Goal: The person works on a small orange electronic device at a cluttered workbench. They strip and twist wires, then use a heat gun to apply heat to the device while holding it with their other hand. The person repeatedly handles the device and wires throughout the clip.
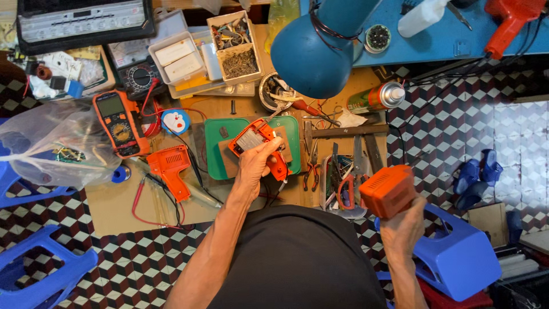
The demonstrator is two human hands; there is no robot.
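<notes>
- Far left, a clear plastic bag (48, 146) slumps at the bench edge, with the orange multimeter (119, 122) just beside it.
- Next along, an intact orange soldering gun (171, 167) lies on the brown board (114, 206), red leads looping under it.
- My left hand (256, 166) is closed around the opened orange gun body (255, 140), pinning it on the green mat (214, 154) with its insides facing up.
- Best, I reckon, to keep that half flat and steady so nothing loose slides out.
- Right of the mat, pliers and scissors (345, 191) sit in a heap, close by.
- My right hand (403, 229) grips the orange shell piece (388, 190), fingers wrapped tight, held off the bench above the blue stool (457, 257).
- I'd line its edges up squarely before any pressing.
- The blue lamp (311, 46) hangs over the cluttered bench; the floor is patterned cube tile (457, 126).
</notes>
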